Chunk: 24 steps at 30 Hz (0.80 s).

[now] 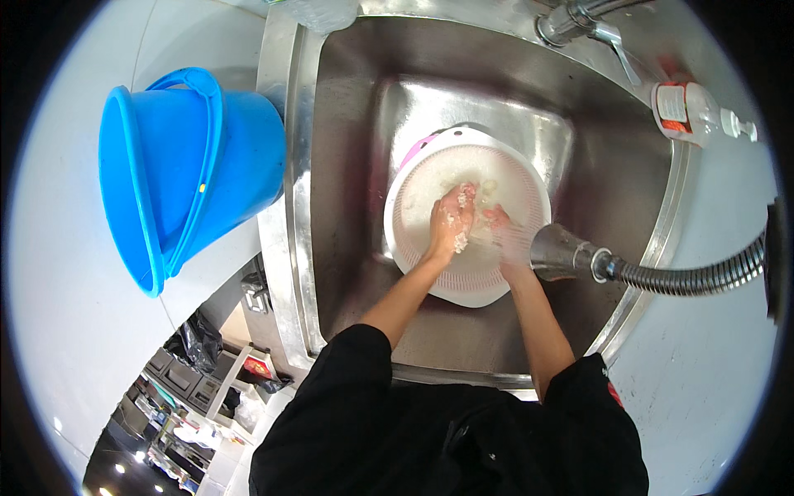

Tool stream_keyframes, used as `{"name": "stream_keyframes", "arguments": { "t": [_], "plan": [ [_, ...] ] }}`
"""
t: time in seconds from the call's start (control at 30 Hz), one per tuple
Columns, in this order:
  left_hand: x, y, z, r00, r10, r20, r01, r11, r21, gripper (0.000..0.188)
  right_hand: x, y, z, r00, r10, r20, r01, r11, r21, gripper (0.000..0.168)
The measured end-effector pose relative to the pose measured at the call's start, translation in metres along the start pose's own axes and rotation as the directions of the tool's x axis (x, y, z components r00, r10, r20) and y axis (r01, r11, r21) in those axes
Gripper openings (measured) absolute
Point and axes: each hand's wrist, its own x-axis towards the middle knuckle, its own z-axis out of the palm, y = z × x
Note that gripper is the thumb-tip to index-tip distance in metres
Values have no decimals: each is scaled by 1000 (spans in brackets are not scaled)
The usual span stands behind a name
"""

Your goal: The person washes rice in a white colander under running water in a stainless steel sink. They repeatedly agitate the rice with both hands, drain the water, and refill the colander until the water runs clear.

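Observation:
A round white plastic colander (397, 186) with slotted sides stands in a steel sink, cloudy water inside it. Part of a pink vessel (417, 150) shows at its upper left edge. My left hand (454, 218) is over the cloudy water, with clumps of pale, rice-like grains stuck to its back and wrist; whether its fingers hold anything is hidden. My right hand (505, 232) is beside it on the right, partly blurred by water spraying from a metal spray head (561, 253). Its fingers are partly under the water, so its grip is unclear.
The sink's steel rim (301, 186) surrounds the basin. A blue plastic bucket (242, 149) lies on its side on the left counter. At the right are a flexible metal hose (688, 279) and a pump bottle (682, 111); a faucet (567, 25) is at the top.

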Motion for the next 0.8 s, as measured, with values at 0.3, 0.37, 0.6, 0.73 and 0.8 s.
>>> {"name": "stream_keyframes", "arguments": {
  "t": [0.3, 0.37, 0.6, 0.73, 0.8],
  "plan": [
    [78, -67, -27, 926, 339, 169, -329, 499, 802, 55, 70, 173, -132, 991, 123, 57, -125, 992, 29, 57],
    [92, -107, -21, 940, 304, 153, -312, 593, 742, 58, 86, 172, -113, 996, 70, 63, -68, 997, -31, 55],
    [61, -69, -7, 979, 107, 172, -137, 976, 172, 47, 114, 111, -31, 973, -49, 227, 46, 999, 20, 46],
    [43, -84, 19, 812, 558, -172, -450, 786, 425, 44, 98, 90, -7, 948, -128, 292, 121, 992, 41, 41],
    [33, -80, 22, 845, 501, -188, -415, 835, 360, 51, 75, 82, -1, 938, -132, 321, 38, 958, 284, 39]
  ]
}}
